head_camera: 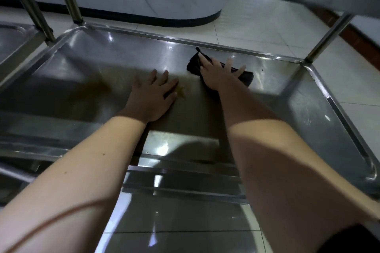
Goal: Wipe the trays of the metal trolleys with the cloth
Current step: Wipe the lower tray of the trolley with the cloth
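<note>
A crumpled black cloth [221, 73] was pressed flat against the shiny stainless-steel trolley tray [320, 113], near its far edge and right of centre, by the right hand [219, 77] with fingers spread. The left hand [153, 96] was laid palm-down mid-tray, fingers slightly spread, just beside a brownish smear [183, 91]. A second brown stain [98, 86] was seen further left.

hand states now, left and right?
Left hand: open, flat on the tray, holding nothing.
Right hand: open, fingers spread, pressing the black cloth.
</note>
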Demonstrator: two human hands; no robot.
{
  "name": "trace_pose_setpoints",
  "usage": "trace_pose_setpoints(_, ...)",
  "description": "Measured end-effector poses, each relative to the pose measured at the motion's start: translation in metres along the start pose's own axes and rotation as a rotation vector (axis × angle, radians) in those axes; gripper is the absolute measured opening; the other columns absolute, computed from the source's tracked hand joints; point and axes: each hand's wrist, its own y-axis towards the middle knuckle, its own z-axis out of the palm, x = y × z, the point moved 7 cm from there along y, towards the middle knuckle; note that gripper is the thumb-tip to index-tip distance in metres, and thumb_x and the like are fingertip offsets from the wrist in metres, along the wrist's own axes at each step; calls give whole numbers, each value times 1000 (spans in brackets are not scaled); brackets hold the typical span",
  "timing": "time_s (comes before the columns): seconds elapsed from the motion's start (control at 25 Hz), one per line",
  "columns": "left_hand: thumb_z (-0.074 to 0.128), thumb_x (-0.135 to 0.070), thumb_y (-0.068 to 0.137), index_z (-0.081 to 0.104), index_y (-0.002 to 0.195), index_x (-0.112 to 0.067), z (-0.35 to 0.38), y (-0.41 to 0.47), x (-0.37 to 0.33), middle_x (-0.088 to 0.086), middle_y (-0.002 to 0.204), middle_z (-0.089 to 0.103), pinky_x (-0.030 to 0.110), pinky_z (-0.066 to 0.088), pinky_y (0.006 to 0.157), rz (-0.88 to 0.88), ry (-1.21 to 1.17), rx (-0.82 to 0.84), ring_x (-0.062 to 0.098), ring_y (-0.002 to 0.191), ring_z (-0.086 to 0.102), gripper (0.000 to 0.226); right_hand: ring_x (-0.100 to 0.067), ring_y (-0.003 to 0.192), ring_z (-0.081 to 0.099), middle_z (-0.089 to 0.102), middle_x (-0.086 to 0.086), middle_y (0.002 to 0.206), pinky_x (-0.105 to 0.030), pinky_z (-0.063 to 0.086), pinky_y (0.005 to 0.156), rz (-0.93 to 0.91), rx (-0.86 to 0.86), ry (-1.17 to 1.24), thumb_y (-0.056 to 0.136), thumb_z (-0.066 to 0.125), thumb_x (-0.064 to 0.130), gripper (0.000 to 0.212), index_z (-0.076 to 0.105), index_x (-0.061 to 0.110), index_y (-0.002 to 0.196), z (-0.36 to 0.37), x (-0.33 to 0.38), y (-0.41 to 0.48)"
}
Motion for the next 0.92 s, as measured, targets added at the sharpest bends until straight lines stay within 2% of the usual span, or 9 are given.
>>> trace_pose_setpoints(0.12, 23, -56, 100, 17, 152, -44, -2, -3, -7, -9, 164, 4, 55, -2, 117, 97, -12, 9, 19, 151, -4, 54, -35, 148, -5, 7, 16, 161, -76, -10, 102, -104, -13, -62, 101, 17, 52, 48, -2, 59, 145, 7, -13, -4)
trace_pose_setpoints(0.2, 23, -58, 99, 16, 152, -45, -3, -6, -7, -9, 164, 3, 52, -2, 119, 101, -12, 26, 19, 151, -3, 55, -36, 148, 7, 11, 14, 161, -74, -4, 106, -90, -45, -92, 101, 20, 54, 49, 1, 59, 146, -1, -65, -16)
trace_pose_setpoints(0.4, 23, -60, 99, 13, 152, -46, -2, -8, -10, -10, 164, 1, 51, 0, 119, 90, -5, 27, 20, 151, 1, 56, -37, 148, 7, 4, 10, 163, -72, 1, 109, 393, -76, 17, 101, 18, 50, 51, 5, 50, 150, -18, -253, -73)
trace_pose_setpoints(0.52, 25, -60, 98, 14, 153, -42, -1, -6, -9, -8, 164, 2, 52, 2, 119, 83, -9, 11, 21, 151, 2, 59, -36, 143, 21, 14, 7, 162, -73, 9, 106, 298, -164, -73, 100, 23, 41, 52, 11, 46, 151, -16, -182, -68)
trace_pose_setpoints(0.6, 25, -62, 97, 13, 154, -40, -1, -6, -7, -6, 164, 2, 51, 3, 119, 63, 3, 7, 21, 151, 3, 62, -35, 139, 28, 22, 7, 159, -73, 11, 105, 32, -148, -59, 100, 26, 44, 52, 8, 52, 149, -6, -81, -57)
trace_pose_setpoints(0.68, 24, -64, 96, 10, 154, -40, 0, -6, -2, -6, 164, 1, 49, 3, 119, 31, 2, 17, 20, 151, 2, 65, -32, 144, 19, 16, 10, 161, -71, 7, 106, -250, -78, -112, 101, 23, 48, 51, 2, 55, 148, 14, 4, -55)
trace_pose_setpoints(0.72, 24, -65, 95, 9, 154, -41, 1, -6, -1, -6, 164, 1, 49, 4, 119, 27, 3, 23, 20, 151, 2, 66, -31, 145, 15, 14, 12, 161, -70, 5, 107, -312, -48, -125, 102, 21, 49, 50, 1, 56, 147, 18, 17, -55)
trace_pose_setpoints(0.84, 22, -68, 93, 10, 153, -44, 2, -7, -1, -8, 164, 2, 48, 4, 119, 28, 2, 20, 19, 151, 3, 66, -33, 141, 25, 20, 12, 160, -66, 12, 109, -276, -92, -140, 102, 24, 48, 50, 6, 54, 149, -2, -37, -44)
trace_pose_setpoints(0.92, 20, -69, 92, 10, 153, -45, 2, -5, -1, -8, 164, 1, 49, 4, 119, 29, 5, 18, 19, 151, 2, 66, -35, 138, 30, 23, 11, 159, -67, 16, 109, -58, -148, -102, 102, 27, 47, 50, 10, 53, 149, -19, -124, -39)
